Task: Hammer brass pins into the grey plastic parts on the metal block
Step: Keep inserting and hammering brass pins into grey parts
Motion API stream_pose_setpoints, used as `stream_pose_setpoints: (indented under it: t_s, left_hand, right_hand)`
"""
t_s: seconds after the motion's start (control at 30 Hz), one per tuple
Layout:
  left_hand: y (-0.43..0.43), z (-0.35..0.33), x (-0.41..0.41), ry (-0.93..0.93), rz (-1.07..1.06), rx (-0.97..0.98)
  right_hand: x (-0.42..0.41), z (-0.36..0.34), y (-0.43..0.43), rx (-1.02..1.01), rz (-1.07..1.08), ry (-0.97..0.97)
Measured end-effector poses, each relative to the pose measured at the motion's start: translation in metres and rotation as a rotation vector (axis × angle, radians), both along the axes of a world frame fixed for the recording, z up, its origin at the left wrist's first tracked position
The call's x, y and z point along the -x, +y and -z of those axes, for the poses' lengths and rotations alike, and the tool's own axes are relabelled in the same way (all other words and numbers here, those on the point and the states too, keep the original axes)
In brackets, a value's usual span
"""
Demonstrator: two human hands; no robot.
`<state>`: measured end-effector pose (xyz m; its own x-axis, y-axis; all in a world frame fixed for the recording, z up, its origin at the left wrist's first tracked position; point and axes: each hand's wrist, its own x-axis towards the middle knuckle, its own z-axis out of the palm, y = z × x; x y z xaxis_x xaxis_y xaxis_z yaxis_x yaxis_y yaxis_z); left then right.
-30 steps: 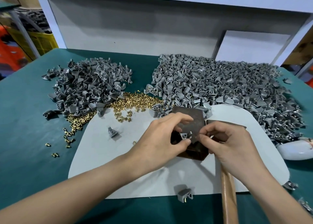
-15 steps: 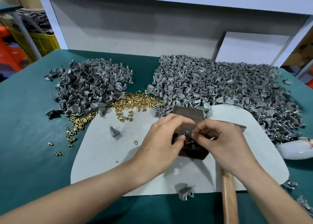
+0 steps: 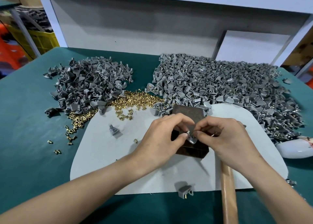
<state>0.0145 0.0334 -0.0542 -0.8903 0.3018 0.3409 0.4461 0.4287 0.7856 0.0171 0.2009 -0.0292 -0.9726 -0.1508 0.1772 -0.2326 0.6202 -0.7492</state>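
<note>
- One pinned grey plastic part (image 3: 183,189) lies at bottom centre, and the wooden hammer handle (image 3: 228,198) lies beneath the right wrist.
- Left hand (image 3: 162,139) and right hand (image 3: 225,139) have their fingertips closer together than a second ago. Both pinch a small grey plastic part (image 3: 192,139) on the dark metal block (image 3: 186,111), so this is probably pin seating, not hammering.
- Loose brass pins (image 3: 135,101) are heaped beyond.

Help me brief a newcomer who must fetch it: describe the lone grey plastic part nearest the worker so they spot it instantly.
Find the pale rounded mat on the green table. On its near edge, just left of the wooden handle, one grey plastic part lies alone. Unlike the other loose grey part farther up the mat, it has a brass pin sticking out.
</note>
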Motion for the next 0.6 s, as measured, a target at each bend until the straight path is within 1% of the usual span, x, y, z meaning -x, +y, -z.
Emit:
stream_pose_setpoints:
  t_s: [0.13, 0.23, 0.37, 0.6]
  left_hand:
    - [-0.002, 0.002, 0.005, -0.008, 0.015, -0.107]
    - [-0.003, 0.008, 0.006, 0.0, 0.013, -0.138]
    - [-0.005, 0.018, 0.006, 0.036, -0.007, -0.193]
    - [-0.003, 0.028, 0.003, 0.128, -0.051, -0.264]
  right_hand:
    - [0.003, 0.004, 0.002, 0.057, 0.037, 0.023]
    - [0.003, 0.011, 0.0, 0.064, 0.032, 0.005]
    - [0.001, 0.018, -0.002, 0.132, 0.097, -0.015]
    - [-0.007, 0.023, -0.004, 0.41, 0.143, -0.131]
